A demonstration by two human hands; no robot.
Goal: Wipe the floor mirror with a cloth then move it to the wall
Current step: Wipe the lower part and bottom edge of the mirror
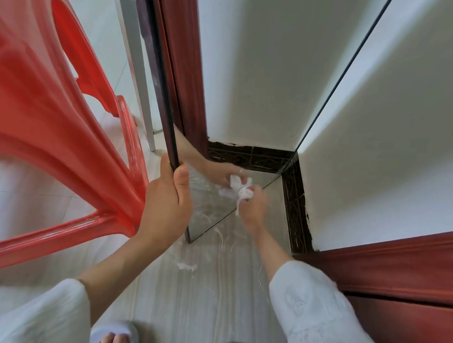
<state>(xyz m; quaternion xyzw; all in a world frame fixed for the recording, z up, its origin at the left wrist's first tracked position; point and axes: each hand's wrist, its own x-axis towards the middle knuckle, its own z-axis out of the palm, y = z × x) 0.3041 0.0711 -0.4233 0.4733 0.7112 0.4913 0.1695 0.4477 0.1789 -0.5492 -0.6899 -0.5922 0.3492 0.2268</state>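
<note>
Left hand (165,202) grips the mirror (248,95) edge; right hand (252,207) pinches the cloth (239,188): overlap strokes low across smeared glass.

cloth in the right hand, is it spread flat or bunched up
Bunched up. The white cloth is crumpled into a wad that the right hand grips against the low part of the mirror glass.

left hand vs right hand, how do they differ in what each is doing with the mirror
The left hand grips the mirror's dark edge, thumb on the glass side; the right hand holds a white cloth against the glass low down. The left hand sits higher on the frame; the right hand works near the floor. Both wear pale sleeves and both touch the mirror.
</note>
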